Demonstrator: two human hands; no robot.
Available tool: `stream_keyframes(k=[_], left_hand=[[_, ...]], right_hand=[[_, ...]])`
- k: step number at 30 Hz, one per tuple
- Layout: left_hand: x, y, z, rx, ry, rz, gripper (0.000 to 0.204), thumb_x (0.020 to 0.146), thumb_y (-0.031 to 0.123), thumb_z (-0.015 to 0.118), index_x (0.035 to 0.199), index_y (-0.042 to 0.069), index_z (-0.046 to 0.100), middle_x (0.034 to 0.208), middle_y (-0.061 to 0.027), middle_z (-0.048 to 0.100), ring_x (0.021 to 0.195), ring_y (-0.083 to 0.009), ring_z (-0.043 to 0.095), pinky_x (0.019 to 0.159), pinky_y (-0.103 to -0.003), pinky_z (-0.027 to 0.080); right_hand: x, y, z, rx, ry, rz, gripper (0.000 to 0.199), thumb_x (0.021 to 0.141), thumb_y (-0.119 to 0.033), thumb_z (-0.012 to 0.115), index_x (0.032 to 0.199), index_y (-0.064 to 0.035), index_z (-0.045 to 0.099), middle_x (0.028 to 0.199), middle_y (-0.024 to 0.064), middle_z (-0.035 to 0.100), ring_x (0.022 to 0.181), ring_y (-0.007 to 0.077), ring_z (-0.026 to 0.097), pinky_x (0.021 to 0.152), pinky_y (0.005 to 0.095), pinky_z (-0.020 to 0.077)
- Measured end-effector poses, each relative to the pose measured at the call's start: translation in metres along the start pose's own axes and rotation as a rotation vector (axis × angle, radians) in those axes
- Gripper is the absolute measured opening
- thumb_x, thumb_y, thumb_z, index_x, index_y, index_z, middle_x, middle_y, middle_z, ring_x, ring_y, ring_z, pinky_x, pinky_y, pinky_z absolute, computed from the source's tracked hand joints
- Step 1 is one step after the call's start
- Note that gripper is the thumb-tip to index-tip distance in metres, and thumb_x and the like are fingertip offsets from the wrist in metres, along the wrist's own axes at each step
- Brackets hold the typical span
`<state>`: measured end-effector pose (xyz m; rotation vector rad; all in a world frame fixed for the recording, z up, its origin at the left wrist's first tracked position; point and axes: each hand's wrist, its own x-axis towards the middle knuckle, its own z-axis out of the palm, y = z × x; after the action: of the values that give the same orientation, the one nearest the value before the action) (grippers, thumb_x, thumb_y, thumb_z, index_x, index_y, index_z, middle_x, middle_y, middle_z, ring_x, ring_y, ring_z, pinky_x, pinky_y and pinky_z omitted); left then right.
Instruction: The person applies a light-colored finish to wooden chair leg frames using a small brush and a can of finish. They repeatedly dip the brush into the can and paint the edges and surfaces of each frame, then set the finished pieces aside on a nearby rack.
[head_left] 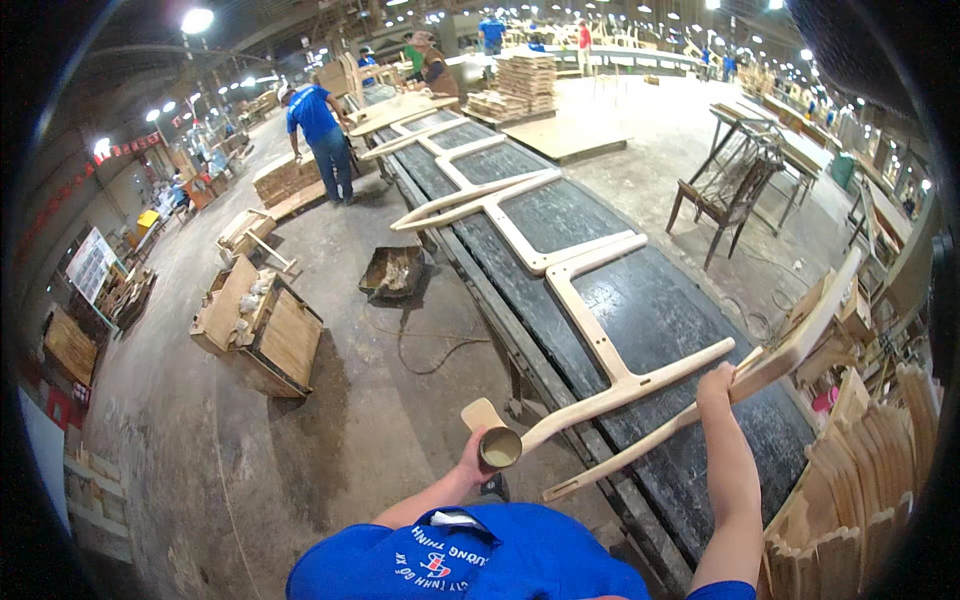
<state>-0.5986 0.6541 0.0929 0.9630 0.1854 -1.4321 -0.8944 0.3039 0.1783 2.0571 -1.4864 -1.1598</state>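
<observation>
My left hand [468, 466] is closed round a small round can [500, 447] with something pale inside. A flat, round-ended wooden paddle [483, 414] sticks up beside the can; whether it is in the can or between my fingers is hard to tell. My right hand [715, 390] grips a wooden chair frame [790, 360], whose long curved leg [630, 455] slants down across the near end of the black conveyor belt [660, 310]. Just beyond it, another wooden chair frame [600, 335] lies flat on the belt.
Several more frames [510, 225] lie farther along the belt. Curved wooden parts [860, 470] are stacked at the near right. Left of the belt are a black tray [393, 272] on the floor and a wooden box [265, 330]. A person in blue [318, 130] stands farther off.
</observation>
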Motion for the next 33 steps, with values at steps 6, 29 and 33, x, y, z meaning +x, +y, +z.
stream_keyframes(k=[6, 29, 33], left_hand=[[0.006, -0.005, -0.004, 0.047, 0.029, -0.011, 0.056, 0.084, 0.060, 0.040, 0.111, 0.014, 0.058, 0.109, -0.0062, 0.061, 0.100, -0.0265, 0.058, 0.087, -0.043, 0.046], [-0.016, -0.034, 0.003, -0.062, 0.087, 0.019, 0.060, 0.090, 0.056, 0.027, 0.120, 0.011, 0.052, 0.120, -0.0116, 0.055, 0.111, -0.0311, 0.051, 0.094, -0.049, 0.040], [-0.019, -0.036, 0.002, -0.039, 0.146, 0.011, 0.060, 0.090, 0.056, 0.027, 0.119, 0.011, 0.053, 0.120, -0.0100, 0.055, 0.111, -0.0292, 0.052, 0.094, -0.048, 0.040]], right_hand=[[-0.001, 0.000, 0.006, 0.050, 0.044, -0.023, 0.033, 0.087, -0.026, 0.050, 0.116, -0.0153, 0.061, 0.118, 0.0031, 0.058, 0.111, 0.0280, 0.048, 0.077, 0.0438, 0.0362], [-0.003, 0.010, -0.006, 0.089, 0.072, 0.025, 0.033, 0.086, -0.029, 0.051, 0.116, -0.0193, 0.061, 0.117, -0.0021, 0.059, 0.104, 0.0179, 0.057, 0.065, 0.0387, 0.0429], [-0.008, 0.006, -0.005, 0.090, 0.081, -0.019, 0.030, 0.086, -0.027, 0.051, 0.112, -0.0196, 0.063, 0.113, -0.0027, 0.062, 0.101, 0.0181, 0.058, 0.063, 0.0375, 0.0441]])
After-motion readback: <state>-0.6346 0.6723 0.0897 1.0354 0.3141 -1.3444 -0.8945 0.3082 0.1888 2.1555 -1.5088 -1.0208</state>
